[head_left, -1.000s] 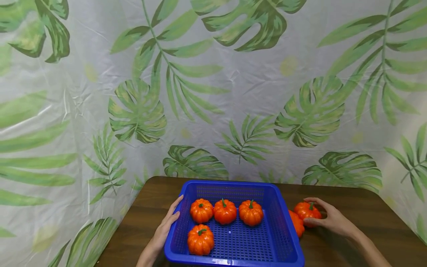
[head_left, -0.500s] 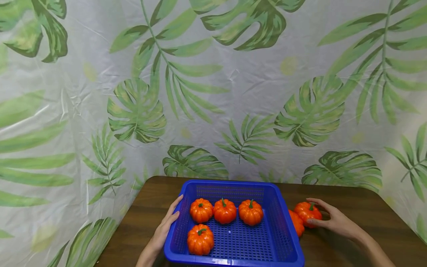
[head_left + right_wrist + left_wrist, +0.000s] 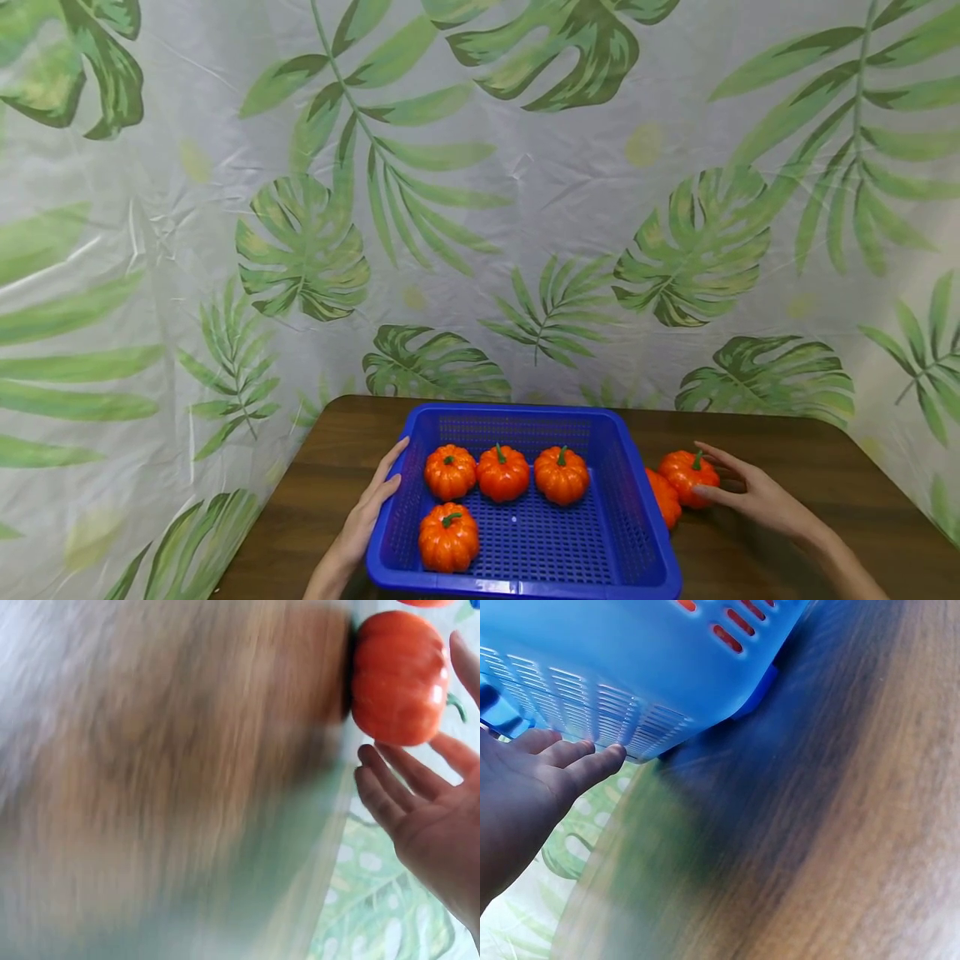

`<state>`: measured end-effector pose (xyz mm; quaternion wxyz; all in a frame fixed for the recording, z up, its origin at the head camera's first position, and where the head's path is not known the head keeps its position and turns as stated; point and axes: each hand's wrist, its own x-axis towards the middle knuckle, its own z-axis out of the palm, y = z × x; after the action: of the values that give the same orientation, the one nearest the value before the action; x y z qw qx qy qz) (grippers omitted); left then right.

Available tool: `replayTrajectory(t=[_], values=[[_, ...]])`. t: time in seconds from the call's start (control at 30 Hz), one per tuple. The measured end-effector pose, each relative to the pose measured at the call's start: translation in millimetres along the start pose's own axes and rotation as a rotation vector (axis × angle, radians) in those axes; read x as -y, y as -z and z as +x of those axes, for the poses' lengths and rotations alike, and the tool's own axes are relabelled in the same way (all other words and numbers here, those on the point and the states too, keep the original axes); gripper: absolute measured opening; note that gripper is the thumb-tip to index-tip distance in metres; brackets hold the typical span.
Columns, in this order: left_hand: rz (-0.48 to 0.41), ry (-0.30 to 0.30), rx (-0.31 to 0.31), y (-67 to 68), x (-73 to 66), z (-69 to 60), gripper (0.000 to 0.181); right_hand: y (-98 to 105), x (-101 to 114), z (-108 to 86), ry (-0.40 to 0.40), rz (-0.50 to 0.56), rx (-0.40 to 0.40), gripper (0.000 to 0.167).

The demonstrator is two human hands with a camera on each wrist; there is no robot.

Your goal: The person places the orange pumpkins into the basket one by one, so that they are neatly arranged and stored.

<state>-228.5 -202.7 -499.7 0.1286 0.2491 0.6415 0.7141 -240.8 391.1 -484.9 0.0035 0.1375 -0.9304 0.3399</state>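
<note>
A blue perforated basket [image 3: 525, 583] stands on the table with several orange pumpkins inside, one of them [image 3: 448, 537] at its front left. My left hand [image 3: 358, 527] touches the basket's left wall with relaxed fingers; the left wrist view shows the fingertips [image 3: 613, 754] against the slotted side. Right of the basket, my right hand [image 3: 765, 497] lies spread around a pumpkin [image 3: 686, 477], thumb on the near side; in the right wrist view the fingers stand beside this pumpkin [image 3: 399, 679], uncurled. Another pumpkin [image 3: 663, 498] sits between it and the basket, partly hidden by the rim.
The dark wooden table [image 3: 817, 467] has rounded back corners. Behind it hangs a pale sheet [image 3: 558, 217] printed with green leaves, reaching down to the table's back edge.
The head view has shifted slightly. My right hand's fingers have spread a little away from the pumpkin's far side. The basket, its pumpkins and my left hand stay in place.
</note>
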Motion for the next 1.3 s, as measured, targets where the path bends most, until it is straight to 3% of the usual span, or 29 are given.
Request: replayTrajectory(t=[0.2,0.57,0.83,1.07,1.3], values=[[0.000,-0.005,0.004,0.5,0.3,0.0,0.059,-6.0,3.8,7.2,0.008,0.044,-0.002,0.065],[0.000,-0.009,0.004,0.6,0.6,0.2,0.059,0.3,17.2,10.7,-0.062,0.022,-0.095,0.068],[0.007,-0.010,0.001,0.3,0.0,0.1,0.058,5.9,40.3,13.9,0.002,-0.016,-0.224,0.065],[0.001,-0.012,0.000,1.2,0.3,-0.8,0.059,3.3,68.9,18.0,0.093,0.112,-0.256,0.065],[-0.001,-0.019,0.009,0.7,1.0,0.2,0.058,-3.3,89.6,18.9,0.110,0.182,-0.260,0.066]])
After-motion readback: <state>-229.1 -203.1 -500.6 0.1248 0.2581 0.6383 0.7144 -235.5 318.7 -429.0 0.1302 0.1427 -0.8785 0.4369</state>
